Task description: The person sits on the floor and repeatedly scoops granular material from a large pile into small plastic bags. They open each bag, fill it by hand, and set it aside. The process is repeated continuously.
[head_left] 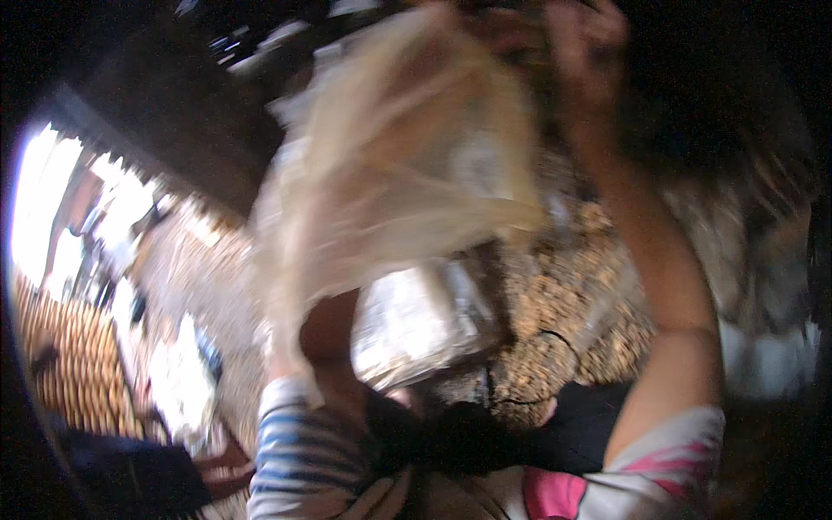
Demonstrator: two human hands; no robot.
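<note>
A large translucent, yellowish plastic bag [416, 186] is raised in front of me, blurred by motion. My left forearm, in a blue-and-white striped sleeve, runs up behind or inside it; I cannot tell which. Through the plastic, skin tone shows near the top, but the fingers of my left hand are hidden. My right hand [589, 39] is lifted at the top edge, just right of the bag. Its fingers look bent but are smeared, and whether they touch the plastic cannot be made out. Below the bag lies a white, shiny plastic-wrapped bundle [420, 321].
Brown, crumbly loose material [563, 303] covers the ground right of the bundle. A woven basket [78, 360] stands at the left, with white plastic pieces [182, 381] beside it. Another person's foot [230, 468] and dark clothing show at lower left. Greyish plastic [737, 251] is at right.
</note>
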